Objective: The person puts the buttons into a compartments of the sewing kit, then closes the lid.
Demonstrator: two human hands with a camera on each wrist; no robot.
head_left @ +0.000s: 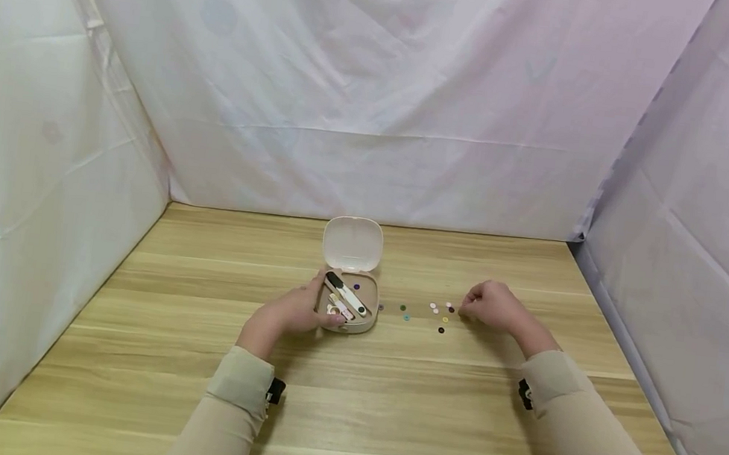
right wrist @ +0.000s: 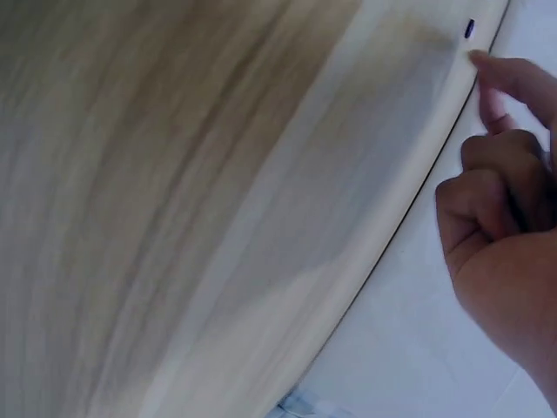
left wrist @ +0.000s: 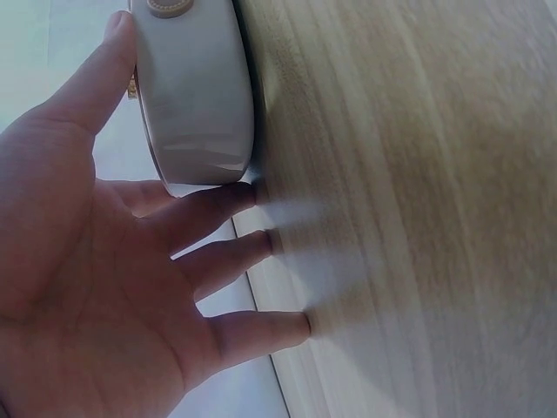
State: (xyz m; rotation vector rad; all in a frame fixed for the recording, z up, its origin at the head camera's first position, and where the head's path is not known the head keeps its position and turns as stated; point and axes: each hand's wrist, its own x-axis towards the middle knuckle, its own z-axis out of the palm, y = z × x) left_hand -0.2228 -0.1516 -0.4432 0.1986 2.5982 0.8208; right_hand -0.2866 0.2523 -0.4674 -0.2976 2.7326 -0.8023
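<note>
A small cream box (head_left: 363, 326) stands on the table with its hinged lid (head_left: 353, 244) raised. My left hand (head_left: 291, 309) holds its near left corner, thumb over the front rim and fingers along the left side. In the left wrist view, the lower fingertips (left wrist: 300, 328) touch the tabletop. Inside lie a black-and-white long tool (head_left: 346, 294), a small pink-and-white item (head_left: 342, 307) and a blue button (head_left: 356, 287). My right hand (head_left: 493, 306) is low over the table, beside a dark button (head_left: 452, 310); its thumb and index tips meet, and anything between them is hidden.
Several loose buttons lie between box and right hand, among them a white one (head_left: 433, 306), a yellow one (head_left: 445, 319), a black one (head_left: 441, 330), a teal one (head_left: 406, 318) and a green one (head_left: 403, 308). White cloth (head_left: 370, 176) encloses the wooden table (head_left: 397, 419) behind and at the sides.
</note>
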